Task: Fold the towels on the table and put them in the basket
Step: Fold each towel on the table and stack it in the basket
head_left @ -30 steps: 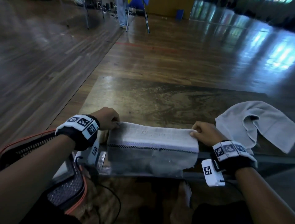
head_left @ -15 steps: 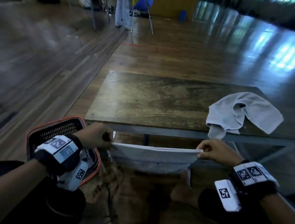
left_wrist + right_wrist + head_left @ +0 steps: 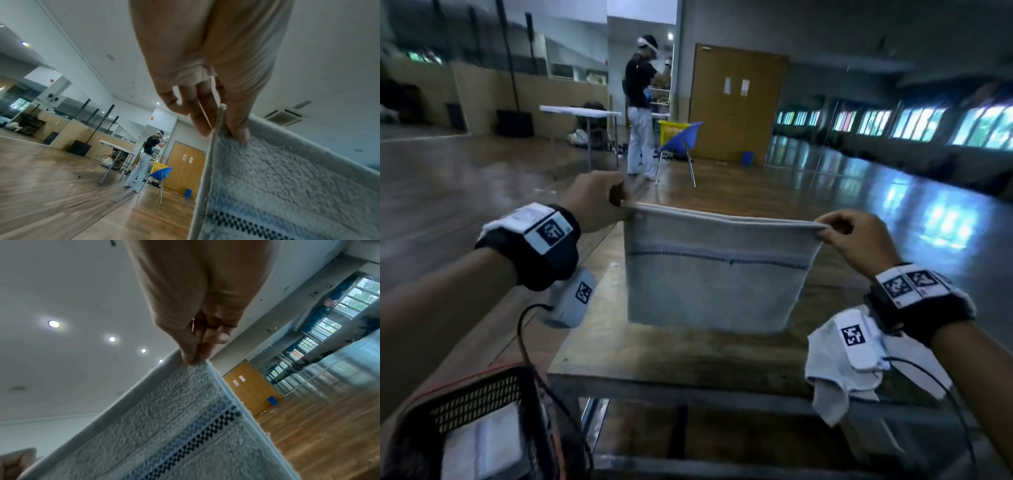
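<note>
Wooden table [image 3: 688,349] below, towel [image 3: 717,274] stretched between both hands, corners pinched

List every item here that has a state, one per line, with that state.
Striped towel: hanging in the air above the table, stretched by its top corners.
Left hand: pinches the towel's left corner.
Right hand: pinches the right corner.
Grey towel: crumpled, drooping over the table edge.
Basket: holds a folded towel.
</note>
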`<state>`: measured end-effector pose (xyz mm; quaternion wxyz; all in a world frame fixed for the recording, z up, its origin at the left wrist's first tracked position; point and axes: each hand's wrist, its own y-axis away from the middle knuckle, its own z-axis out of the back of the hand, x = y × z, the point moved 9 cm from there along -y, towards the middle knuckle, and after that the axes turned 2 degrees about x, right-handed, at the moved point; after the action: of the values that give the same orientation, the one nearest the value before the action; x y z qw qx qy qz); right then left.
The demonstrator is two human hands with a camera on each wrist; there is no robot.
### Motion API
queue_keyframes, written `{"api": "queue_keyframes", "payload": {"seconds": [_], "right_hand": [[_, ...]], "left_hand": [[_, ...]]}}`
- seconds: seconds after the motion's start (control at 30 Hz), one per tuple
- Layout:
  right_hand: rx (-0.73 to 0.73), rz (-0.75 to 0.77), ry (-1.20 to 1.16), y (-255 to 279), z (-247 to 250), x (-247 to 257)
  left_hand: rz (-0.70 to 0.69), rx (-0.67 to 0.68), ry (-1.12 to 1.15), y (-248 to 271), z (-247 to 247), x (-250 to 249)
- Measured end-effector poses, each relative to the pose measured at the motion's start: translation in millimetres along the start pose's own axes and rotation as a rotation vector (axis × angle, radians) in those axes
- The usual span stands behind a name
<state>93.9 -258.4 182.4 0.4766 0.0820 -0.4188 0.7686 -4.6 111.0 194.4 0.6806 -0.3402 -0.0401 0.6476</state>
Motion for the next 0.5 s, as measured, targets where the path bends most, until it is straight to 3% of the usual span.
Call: {"api": "queue_keyframes", "payload": {"seconds": [0.13,0.23,0.3,0.43,0.5], "right_hand": [[0.115,-0.027,-0.08,1.7,-6.2,-7.7],[0.288,-0.044,-0.082,33.8,-40.8,-27.7],[0.439,-0.05,-0.078,66.5,-73.2,-46.8],[0.727,-0.116,-0.058,132.5,-133.7,-91.2],[0.755,-0.144,-0.086,146.6,-152.5,-107.0]], "left_hand": [[-0.036,0.046,0.187,3.6,-1.9,4.4],[-0.003,0.145,0.228,35.8,-37.1,20.0],[0.015,0.273,0.233,65.2,-73.8,34.6],[0.12,0.682,0.263,128.7,-157.4,73.0],[0.156,0.72,0.252,141.0,-183.4,94.9]]}}
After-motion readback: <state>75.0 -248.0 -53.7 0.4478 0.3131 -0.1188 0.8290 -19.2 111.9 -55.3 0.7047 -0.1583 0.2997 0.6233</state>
